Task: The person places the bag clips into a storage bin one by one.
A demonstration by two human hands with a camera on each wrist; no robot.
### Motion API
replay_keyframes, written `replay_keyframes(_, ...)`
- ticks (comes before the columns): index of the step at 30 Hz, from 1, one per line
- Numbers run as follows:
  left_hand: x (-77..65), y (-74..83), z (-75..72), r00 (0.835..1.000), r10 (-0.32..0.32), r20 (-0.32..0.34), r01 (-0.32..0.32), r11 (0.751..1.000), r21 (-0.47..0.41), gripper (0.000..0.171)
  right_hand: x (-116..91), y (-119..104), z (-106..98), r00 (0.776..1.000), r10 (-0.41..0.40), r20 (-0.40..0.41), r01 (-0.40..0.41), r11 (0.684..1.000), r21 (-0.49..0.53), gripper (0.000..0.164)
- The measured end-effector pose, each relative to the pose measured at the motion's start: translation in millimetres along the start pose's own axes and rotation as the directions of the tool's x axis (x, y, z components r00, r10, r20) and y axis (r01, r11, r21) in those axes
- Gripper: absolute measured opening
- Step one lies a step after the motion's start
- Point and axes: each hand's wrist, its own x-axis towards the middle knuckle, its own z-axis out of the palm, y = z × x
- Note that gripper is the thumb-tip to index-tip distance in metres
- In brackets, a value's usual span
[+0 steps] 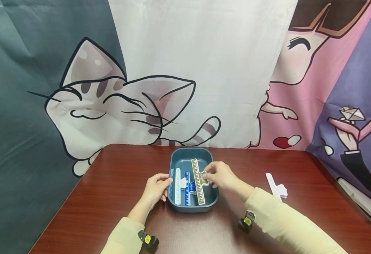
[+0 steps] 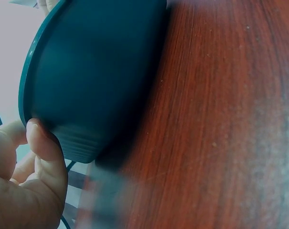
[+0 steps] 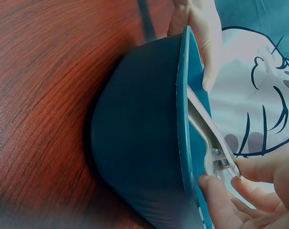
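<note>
A dark teal plastic basin (image 1: 190, 209) stands on the table. My left hand (image 1: 155, 187) holds its left rim, thumb on the near side of the wall (image 2: 96, 71) in the left wrist view. My right hand (image 1: 222, 175) pinches the handle of a gold ruler clip (image 1: 198, 183), which slants within the basin. In the right wrist view this clip (image 3: 206, 121) shows edge-on at the rim, its handle between thumb and fingers (image 3: 259, 169). Left of it inside lie a blue ruler clip (image 1: 187, 188) and a white ruler clip (image 1: 177, 187).
Another white ruler clip (image 1: 277, 189) lies on the reddish-brown wooden table (image 1: 115, 197), to the right beyond my right forearm. A cloth printed with cartoon figures (image 1: 236, 70) hangs behind the table's far edge.
</note>
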Motion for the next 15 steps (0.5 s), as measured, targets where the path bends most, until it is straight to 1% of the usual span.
replay_keyframes(7,-0.4,-0.2,-0.1,1.0,0.0,0.0,0.0,1.0,-0.001,0.031,0.9,-2.4,3.9,1.0,0.016,0.007,-0.016,1.0,-0.009,0.01)
replay_keyframes(15,0.5,-1.0,0.2,1.0,0.013,0.005,-0.013,1.0,-0.001,0.031,0.7,-3.6,7.9,1.0,-0.014,0.02,0.015,0.999,-0.038,0.009)
